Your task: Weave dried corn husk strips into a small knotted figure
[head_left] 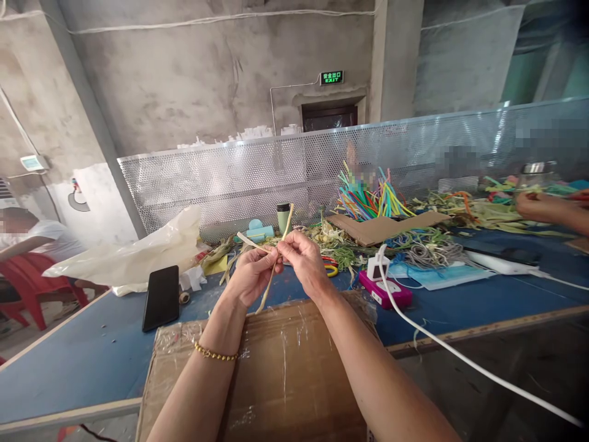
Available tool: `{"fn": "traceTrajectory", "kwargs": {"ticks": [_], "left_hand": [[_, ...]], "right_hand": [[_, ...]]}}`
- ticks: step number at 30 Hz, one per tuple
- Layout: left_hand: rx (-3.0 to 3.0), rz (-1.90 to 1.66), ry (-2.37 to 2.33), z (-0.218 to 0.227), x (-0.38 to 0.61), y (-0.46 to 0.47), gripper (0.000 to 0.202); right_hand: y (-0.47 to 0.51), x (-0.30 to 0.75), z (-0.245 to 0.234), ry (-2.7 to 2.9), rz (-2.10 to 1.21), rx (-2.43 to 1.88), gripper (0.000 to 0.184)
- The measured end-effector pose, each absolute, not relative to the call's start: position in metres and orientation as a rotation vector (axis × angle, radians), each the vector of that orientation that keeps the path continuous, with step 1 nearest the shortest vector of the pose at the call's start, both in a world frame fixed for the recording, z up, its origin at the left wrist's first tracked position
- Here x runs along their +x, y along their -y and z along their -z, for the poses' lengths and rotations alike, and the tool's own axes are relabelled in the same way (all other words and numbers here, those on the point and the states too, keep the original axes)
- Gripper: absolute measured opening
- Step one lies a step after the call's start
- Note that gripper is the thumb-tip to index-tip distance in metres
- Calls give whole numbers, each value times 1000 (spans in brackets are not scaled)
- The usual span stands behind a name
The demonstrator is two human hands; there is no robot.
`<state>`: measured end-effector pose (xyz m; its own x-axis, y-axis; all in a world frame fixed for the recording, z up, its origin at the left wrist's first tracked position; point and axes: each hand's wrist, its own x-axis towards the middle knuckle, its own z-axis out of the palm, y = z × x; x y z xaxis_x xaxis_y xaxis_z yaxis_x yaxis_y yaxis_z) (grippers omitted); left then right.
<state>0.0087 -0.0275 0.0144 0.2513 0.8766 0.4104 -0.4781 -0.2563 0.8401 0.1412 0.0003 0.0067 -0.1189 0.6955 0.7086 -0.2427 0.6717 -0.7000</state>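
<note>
Over a tape-covered cardboard box (304, 368), both of my hands meet at one spot. Thin, pale yellow strips that look like dried corn husk (289, 221) cross between my fingertips. One end points up, another sticks out to the upper left, and a tail hangs below my hands. My left hand (251, 273), with a beaded bracelet on its wrist, pinches the strips between thumb and fingers. Fingers closed, my right hand (304, 258) grips them just beside it. Where exactly the strips cross is partly hidden by my fingertips.
On the blue table (59, 368) lie a black phone (161, 299), yellow-handled scissors (331, 269), a magenta power socket (386, 288) with a white cable, colourful pipe cleaners (375, 199) and husk scraps. A perforated metal screen (221, 178) stands behind. Another person's hand (536, 204) is at right.
</note>
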Motion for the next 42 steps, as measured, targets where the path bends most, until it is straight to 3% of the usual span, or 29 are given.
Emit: {"fn": "traceTrajectory", "kwargs": {"ticks": [4,9,11,18,42], "left_hand": [[1232,-1394,-471,-14,8,26,21],[1035,-1592,-596,-11,4,17,22],[977,-1650,-617,-9,3,14,24],[976,-1731,-587,-6,5,8,32],[1292,-1606,-586,-10,6,19,29]], "right_hand": [[-5,143,-7,1578,-745,-483,24],[-2,148,-9,1572,63,-769,24],[2,146,-9,1590,167,-818,23],[-2,133,2,1806,-383,-738,16],[6,137,-7,1547,-985,-582,25]]}}
